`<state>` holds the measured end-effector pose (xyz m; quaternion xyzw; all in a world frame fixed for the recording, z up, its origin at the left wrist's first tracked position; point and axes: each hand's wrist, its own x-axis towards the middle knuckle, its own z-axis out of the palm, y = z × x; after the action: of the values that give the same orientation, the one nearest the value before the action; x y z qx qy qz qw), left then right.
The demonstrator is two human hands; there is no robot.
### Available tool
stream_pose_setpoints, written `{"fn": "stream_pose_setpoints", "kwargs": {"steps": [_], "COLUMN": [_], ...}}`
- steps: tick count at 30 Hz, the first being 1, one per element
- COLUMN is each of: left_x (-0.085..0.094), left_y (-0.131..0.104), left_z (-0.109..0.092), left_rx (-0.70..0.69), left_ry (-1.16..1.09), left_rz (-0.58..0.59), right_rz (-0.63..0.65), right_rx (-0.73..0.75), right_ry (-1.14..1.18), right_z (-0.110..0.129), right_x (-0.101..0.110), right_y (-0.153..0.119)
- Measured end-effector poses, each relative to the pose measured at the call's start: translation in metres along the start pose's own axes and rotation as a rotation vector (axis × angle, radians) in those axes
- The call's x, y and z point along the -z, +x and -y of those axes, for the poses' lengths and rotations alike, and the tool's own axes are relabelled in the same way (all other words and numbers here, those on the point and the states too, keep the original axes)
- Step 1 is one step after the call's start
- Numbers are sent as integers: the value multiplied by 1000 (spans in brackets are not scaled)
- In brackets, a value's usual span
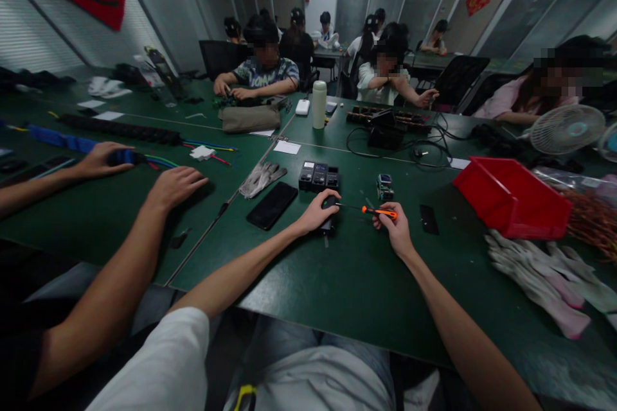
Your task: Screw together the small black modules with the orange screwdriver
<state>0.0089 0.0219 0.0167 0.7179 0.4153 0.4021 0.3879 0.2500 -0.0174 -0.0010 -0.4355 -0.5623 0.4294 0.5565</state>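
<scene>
My left hand [318, 212] is closed around a small black box-shaped device [328, 226], partly hidden under the fingers. In my right hand [396, 226] is a screwdriver [380, 212] with an orange and black handle. Its thin shaft points left, and the tip reaches the device beside my left thumb; whether it sits in a screw is too small to tell. Just behind my left hand stands a row of similar black modules [319, 176]. Small circuit boards [385, 186] lie beyond my right hand, and a flat black plate [429, 219] rests to its right.
A black phone [272, 205] and a grey work glove [263, 178] lie left of my hands. On the right are a red bin [513, 199] and more gloves [540, 276]. A neighbour's hands [176, 187] work at left. Farther back stands a pale green bottle [319, 104].
</scene>
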Motion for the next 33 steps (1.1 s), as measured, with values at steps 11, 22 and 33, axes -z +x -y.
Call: {"fn": "stream_pose_setpoints", "kwargs": {"steps": [11,22,33], "left_x": [-1,-1,-2], "left_y": [1,3,3], "left_z": [0,8,9], "left_rx": [18,-25,-22], "left_ry": [29,58,54], "left_rz": [5,44,34], "right_rz": [-20,-10,-17], "right_rx": [9,-3,2], "right_ry": [21,-19,-23], "right_z": [1,4,2], "right_x": [-2,-2,-1], "right_y": [1,1,2]}}
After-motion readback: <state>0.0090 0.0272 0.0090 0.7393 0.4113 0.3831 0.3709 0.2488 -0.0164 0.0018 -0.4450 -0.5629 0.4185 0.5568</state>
